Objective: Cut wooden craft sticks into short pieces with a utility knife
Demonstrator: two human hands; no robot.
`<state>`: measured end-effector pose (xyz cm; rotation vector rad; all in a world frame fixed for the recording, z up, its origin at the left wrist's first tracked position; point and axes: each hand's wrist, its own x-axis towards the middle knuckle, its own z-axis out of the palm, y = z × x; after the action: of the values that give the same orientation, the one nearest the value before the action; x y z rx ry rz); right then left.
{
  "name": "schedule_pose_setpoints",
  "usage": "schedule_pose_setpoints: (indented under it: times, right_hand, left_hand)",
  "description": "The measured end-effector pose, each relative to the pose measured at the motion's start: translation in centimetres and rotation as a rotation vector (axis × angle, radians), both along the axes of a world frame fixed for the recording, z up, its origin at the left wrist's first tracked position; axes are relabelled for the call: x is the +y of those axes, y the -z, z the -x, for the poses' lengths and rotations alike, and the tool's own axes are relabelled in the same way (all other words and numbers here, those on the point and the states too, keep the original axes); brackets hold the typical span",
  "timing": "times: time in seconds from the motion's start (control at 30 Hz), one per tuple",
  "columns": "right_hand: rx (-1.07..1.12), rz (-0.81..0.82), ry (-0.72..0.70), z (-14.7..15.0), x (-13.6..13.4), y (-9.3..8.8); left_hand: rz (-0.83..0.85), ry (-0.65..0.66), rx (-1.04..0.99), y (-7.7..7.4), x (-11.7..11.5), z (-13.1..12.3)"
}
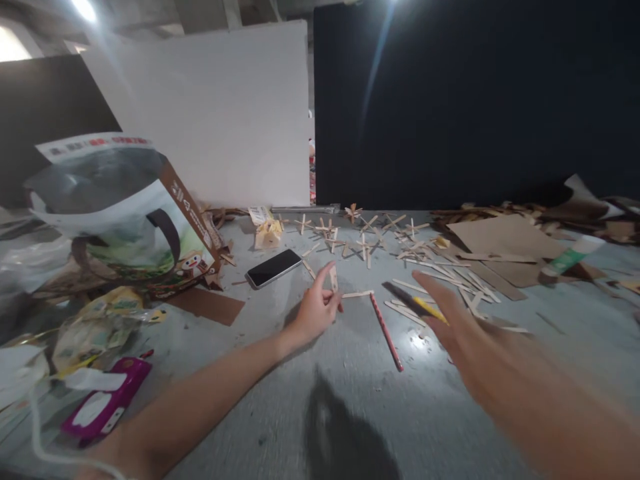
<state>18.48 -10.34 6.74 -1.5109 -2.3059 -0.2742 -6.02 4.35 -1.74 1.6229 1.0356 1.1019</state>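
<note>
Left hand (316, 308): fingers curled in at a wooden stick (357, 294), grip hidden, we can't tell
Right hand (457, 320): blurred, finger and thumb apart around a yellow cutter (425, 307), we can't tell if gripped
Stick: on counter (280, 413), right end at the striped pencil (386, 331)
Handling: we'd pin it flat, fingertips clear of the cutter
Printed bag (133, 208): at left, dark inside, contents unclear to us

Single head-worn cam, looking forward and down over the grey counter (280, 413). Close range: right hand (470, 340) looms large at lower right, left hand (316, 307) smaller near centre; view runs back to the upright white panel (215, 113) and black panel (475, 100).
</note>
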Motion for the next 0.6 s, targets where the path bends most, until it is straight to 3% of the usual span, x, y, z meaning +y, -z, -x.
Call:
schedule_pose_setpoints:
  times: [0.07,0.13,0.27,0.43,0.6]
  right_hand:
    - [0.023,-0.004,0.03,0.3,1.4,-1.4]
    - [0.086,0.055,0.016,1.1,3.9,-2.2]
    - [0.135,0.29,0.061,2.6,9.4,-1.7]
    - [0.228,0.5,-0.033,2.5,11.6,0.1]
    - [0.212,0.485,-0.008,2.4,11.1,-0.4]
  left_hand:
    - [0.073,0.112,-0.02,0.1,0.2,0.1]
    - [0.165,0.142,-0.062,0.2,0.5,0.1]
    - [0.227,0.152,-0.052,0.2,1.0,0.4]
    - [0.037,0.196,0.191,-0.4,0.6,0.5]
    - [-0.274,0.216,0.508,-0.8,0.2,0.2]
